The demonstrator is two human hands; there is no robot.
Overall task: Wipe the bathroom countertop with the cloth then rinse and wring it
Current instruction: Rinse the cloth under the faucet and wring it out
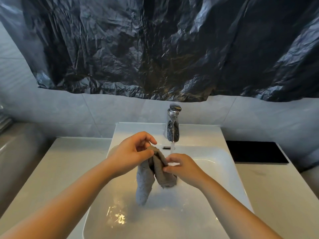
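Between my left hand (133,150) and right hand (183,167) hangs the limp grey terry cloth (155,171), both pinching its top folds. Rinsing step, I judge (the chrome tap (173,128) runs just beyond my right hand); next, bring it under the stream (172,149), then twist.

Both hands hold a wet cloth over the sink

Left hand (133,152) and right hand (183,167) pinch the grey cloth (151,173) above the white sink (229,163); water runs from the chrome tap (172,125)
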